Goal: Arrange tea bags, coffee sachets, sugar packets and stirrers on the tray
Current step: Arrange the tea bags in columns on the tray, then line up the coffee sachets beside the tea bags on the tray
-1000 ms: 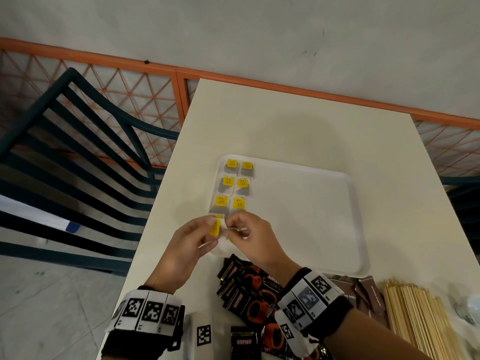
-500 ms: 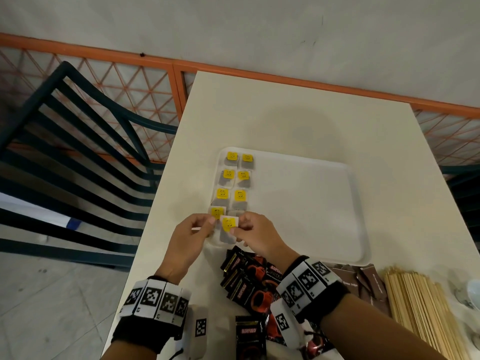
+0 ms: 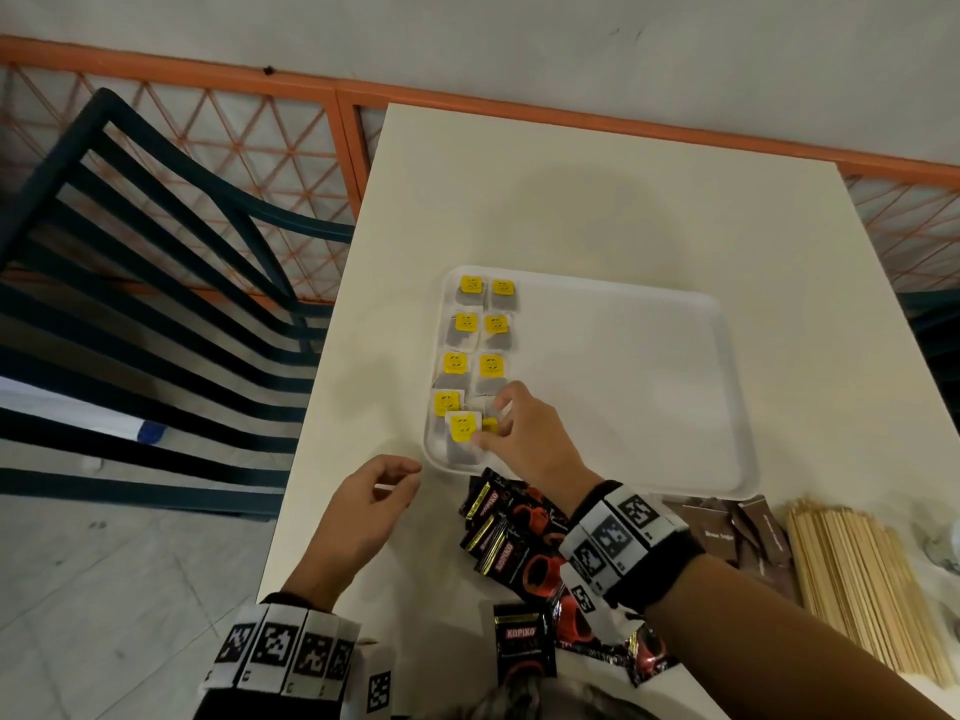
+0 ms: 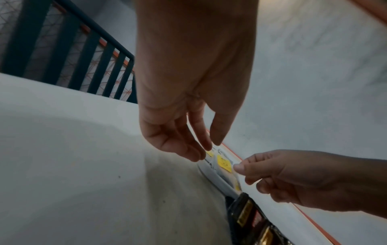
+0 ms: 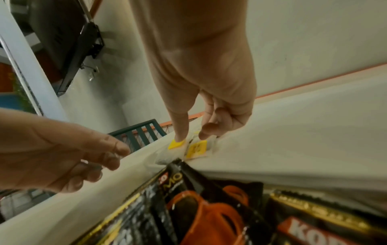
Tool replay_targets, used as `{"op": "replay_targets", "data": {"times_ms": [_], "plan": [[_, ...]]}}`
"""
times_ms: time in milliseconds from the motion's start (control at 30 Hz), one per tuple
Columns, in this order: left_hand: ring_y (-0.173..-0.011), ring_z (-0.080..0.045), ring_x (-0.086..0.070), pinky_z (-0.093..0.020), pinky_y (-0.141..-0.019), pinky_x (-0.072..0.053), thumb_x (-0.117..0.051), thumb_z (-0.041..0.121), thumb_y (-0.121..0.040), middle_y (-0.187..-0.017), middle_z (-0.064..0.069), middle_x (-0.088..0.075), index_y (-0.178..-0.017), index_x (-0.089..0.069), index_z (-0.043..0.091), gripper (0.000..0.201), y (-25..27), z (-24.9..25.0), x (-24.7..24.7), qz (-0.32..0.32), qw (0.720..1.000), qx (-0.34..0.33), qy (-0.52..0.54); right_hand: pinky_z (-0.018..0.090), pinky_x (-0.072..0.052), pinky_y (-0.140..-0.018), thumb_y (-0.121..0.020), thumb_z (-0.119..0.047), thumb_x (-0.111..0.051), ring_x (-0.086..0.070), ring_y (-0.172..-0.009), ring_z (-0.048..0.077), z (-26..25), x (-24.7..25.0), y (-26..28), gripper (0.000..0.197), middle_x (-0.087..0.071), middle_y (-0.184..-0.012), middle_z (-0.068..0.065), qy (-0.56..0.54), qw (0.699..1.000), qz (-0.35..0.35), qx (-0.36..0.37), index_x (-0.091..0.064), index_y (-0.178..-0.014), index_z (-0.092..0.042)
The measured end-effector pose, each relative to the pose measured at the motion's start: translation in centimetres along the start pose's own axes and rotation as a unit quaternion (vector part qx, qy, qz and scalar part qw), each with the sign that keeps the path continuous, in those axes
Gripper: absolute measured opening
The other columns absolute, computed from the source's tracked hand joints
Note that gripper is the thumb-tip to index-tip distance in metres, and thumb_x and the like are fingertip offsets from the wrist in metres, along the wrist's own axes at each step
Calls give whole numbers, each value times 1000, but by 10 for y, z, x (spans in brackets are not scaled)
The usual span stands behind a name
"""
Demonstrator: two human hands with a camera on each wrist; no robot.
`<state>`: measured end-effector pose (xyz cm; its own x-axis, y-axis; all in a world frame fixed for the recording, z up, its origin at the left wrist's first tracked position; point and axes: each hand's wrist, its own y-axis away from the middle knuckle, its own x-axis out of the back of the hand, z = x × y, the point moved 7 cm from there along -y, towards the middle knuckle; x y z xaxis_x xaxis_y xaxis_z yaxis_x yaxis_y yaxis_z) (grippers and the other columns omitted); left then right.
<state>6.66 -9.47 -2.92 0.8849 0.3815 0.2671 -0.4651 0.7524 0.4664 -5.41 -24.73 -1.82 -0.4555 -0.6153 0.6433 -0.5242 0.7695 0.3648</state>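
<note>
A white tray (image 3: 623, 387) lies on the cream table. Two columns of tea bags (image 3: 478, 330) with yellow tags fill its left side. One more tea bag (image 3: 464, 433) lies at the near-left corner. My right hand (image 3: 491, 423) (image 5: 190, 137) is low over that corner and pinches a tea bag by its yellow tag (image 5: 196, 149). The thumb presses a neighbouring tag. My left hand (image 3: 410, 475) (image 4: 207, 149) hovers over the table just left of the tray, fingers loosely curled and empty. Black coffee sachets (image 3: 514, 543), brown sugar packets (image 3: 748, 532) and wooden stirrers (image 3: 862, 579) lie in front of the tray.
A dark green slatted chair (image 3: 156, 283) stands left of the table. An orange railing (image 3: 519, 101) runs behind it. The table's left edge is close to my left hand. The right two thirds of the tray are bare.
A tea bag that both hands held now lies in the tray's near-left corner. My left hand has let go and drawn back to the table. My right hand stays over the tray corner.
</note>
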Motion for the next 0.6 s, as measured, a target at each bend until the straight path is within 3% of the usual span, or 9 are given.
{"op": "replay_targets", "data": {"times_ms": [133,300,400,433,500,600], "plan": [[-86,-14,-60,-13,-69,-44,-57,18,-90,-95,8,-63,-90,-60,31,14,5,4,-9,-29,999,-14,-43,15,-37,-57,-84,-24,-65,-48,-61,7,7,33,20,21,-56,-71,-2,-3,1000,23,9,-55,-99,-13],[-77,-7,-57,-9,-63,-42,-61,18,-87,-91,8,-62,-86,-60,30,12,23,11,-20,-54,987,-50,-143,14,-37,-56,-88,-27,-60,-52,-61,5,38,66,63,7,-57,-75,-9,21,999,-2,27,-56,-92,-22],[-75,-4,-53,-12,-67,-43,-63,21,-85,-91,10,-56,-85,-55,32,13,47,13,-56,-152,952,-99,-246,10,-35,-57,-90,-28,-57,-50,-66,-1,58,61,89,8,-53,-75,-16,107,990,-64,63,-57,-95,-22],[-75,-4,-51,-13,-68,-43,-64,26,-84,-91,11,-52,-90,-55,30,11,57,12,-72,-186,937,-110,-275,12,-35,-61,-90,-29,-56,-48,-68,-1,63,55,97,9,-50,-77,-17,137,983,-86,90,-57,-97,-22],[-85,-8,-49,-14,-73,-40,-65,39,-81,-100,10,-47,-108,-53,23,34,72,3,-97,-212,908,-115,-344,17,-34,-73,-90,-33,-55,-45,-78,2,67,44,113,15,-48,-87,-15,198,961,-116,152,-55,-101,-23],[-109,-19,-48,-27,-88,-42,-70,45,-73,-122,1,-41,-126,-40,19,66,80,-12,-114,-172,890,-84,-414,23,-34,-90,-89,-40,-54,-43,-107,14,74,36,126,34,-48,-114,-5,260,941,-94,194,-50,-117,-22]]}}
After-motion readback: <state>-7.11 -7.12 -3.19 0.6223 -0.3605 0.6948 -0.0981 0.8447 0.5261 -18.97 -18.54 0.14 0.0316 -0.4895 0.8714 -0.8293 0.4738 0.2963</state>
